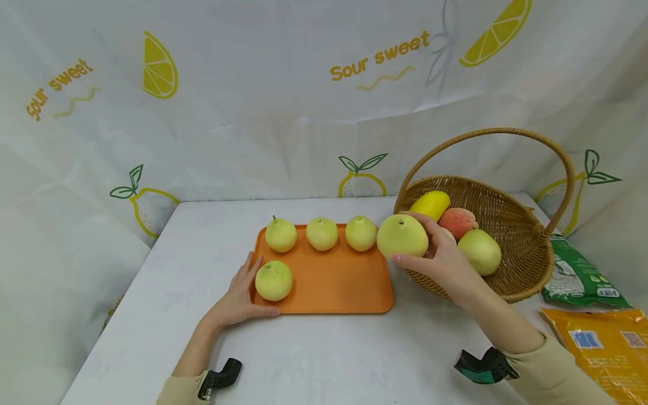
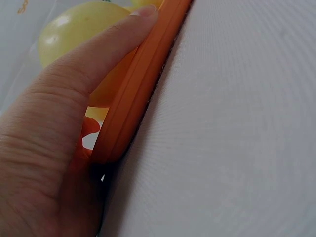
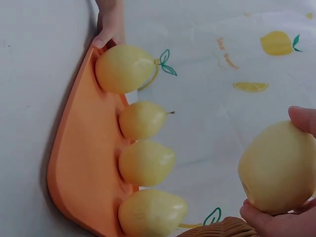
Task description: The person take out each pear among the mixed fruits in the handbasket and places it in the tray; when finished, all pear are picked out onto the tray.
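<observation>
In the head view, a pear (image 1: pixel 402 236) is held in my right hand (image 1: pixel 445 261), thumb below and fingers behind it. The hand is raised between the tray's right end and the basket; the right wrist view shows the same pear (image 3: pixel 279 168) apart from the tray. My left hand (image 1: pixel 240 298) holds the near left corner of an orange tray (image 1: pixel 339 281), its thumb (image 2: pixel 106 49) along the rim. Three pears stand in the tray's back row, including the left one (image 1: pixel 280 235). Another pear (image 1: pixel 274 280) sits at the front left, beside the left hand.
A wicker basket (image 1: pixel 526 253) with a tall handle stands at the right, holding a yellow mango-like fruit (image 1: pixel 431 205), a reddish fruit (image 1: pixel 458 223) and a pear (image 1: pixel 480 252). Green (image 1: pixel 582 275) and orange (image 1: pixel 602 349) packets lie right of it. A printed cloth hangs behind.
</observation>
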`<state>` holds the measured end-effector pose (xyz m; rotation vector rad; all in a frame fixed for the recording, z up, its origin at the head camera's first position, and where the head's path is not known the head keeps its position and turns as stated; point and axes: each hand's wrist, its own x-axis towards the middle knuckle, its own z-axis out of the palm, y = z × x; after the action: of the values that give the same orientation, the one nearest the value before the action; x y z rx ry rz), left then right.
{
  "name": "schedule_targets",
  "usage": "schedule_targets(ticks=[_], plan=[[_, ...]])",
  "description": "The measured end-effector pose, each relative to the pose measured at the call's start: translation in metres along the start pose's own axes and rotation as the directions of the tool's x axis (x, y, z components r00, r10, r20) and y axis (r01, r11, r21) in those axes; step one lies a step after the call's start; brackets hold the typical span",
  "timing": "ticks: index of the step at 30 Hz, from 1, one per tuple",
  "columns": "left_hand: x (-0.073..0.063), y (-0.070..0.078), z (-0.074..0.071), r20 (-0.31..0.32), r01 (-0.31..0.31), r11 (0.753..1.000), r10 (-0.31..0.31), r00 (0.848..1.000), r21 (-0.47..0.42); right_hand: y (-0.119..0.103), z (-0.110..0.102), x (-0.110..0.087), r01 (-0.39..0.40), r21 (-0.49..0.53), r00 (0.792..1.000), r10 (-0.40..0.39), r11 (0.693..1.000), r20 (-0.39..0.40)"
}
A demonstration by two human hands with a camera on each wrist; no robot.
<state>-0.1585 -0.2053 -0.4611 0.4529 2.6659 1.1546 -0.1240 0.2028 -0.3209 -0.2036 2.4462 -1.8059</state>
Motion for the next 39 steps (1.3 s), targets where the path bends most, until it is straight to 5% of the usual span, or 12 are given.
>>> schedule_targets(ticks=[19,31,39], plan=[[-0.001,0.0,0.0,0.003,0.01,1.0,-0.01,1.0,0.003,0.004,0.043,0.008,0.167,-0.035,0.983,-0.163,0.985,0.085],[0.001,0.0,-0.001,0.006,0.016,1.0,-0.016,1.0,0.008,0.024,0.068,0.015,0.092,-0.074,0.987,-0.082,0.993,0.136],[0.001,0.0,0.0,0.003,0.012,1.0,-0.012,1.0,0.008,0.036,0.082,0.02,-0.041,-0.099,0.991,0.053,0.994,0.125]])
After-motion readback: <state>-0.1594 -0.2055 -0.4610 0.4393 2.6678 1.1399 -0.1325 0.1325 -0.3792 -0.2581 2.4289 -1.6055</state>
